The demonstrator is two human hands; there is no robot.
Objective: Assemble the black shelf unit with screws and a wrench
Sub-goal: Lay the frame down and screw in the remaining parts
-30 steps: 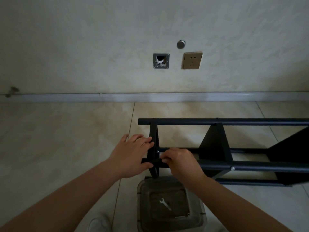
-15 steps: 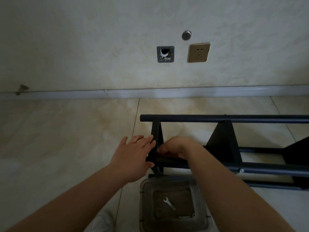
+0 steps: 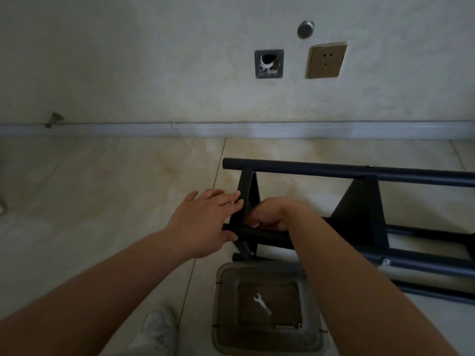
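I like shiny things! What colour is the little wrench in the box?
Silvery white. The wrench lies in the clear box, best seen in the head view.

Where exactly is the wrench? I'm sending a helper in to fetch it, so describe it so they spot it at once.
Find the black shelf frame lying on its side on the tiled floor. Just in front of its near end sits a clear plastic container. The wrench lies on its lid: small, silvery, open-ended, the only bright metal tool there.
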